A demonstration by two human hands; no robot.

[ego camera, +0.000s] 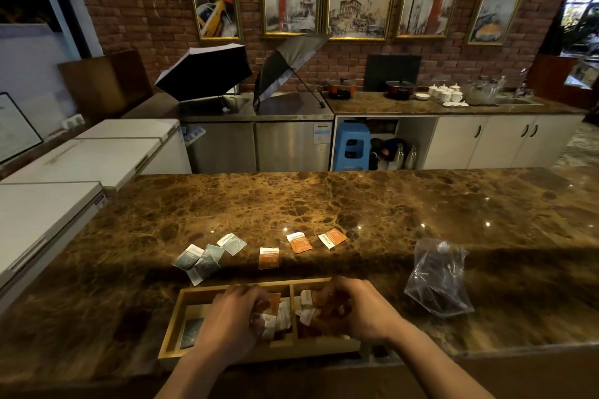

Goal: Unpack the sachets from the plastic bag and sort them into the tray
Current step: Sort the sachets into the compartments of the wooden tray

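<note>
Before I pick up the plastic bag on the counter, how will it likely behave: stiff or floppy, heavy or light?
The plastic bag looks thin, clear and crumpled, so it will probably flop and collapse when lifted. It seems nearly empty, so likely very light. On the polished counter it may slide easily if pushed.

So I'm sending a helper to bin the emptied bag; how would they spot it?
On the marble counter, look right of the wooden tray and the hands. The plastic bag lies crumpled there alone, clear and shiny, unlike the flat orange and grey sachets further left.
</note>
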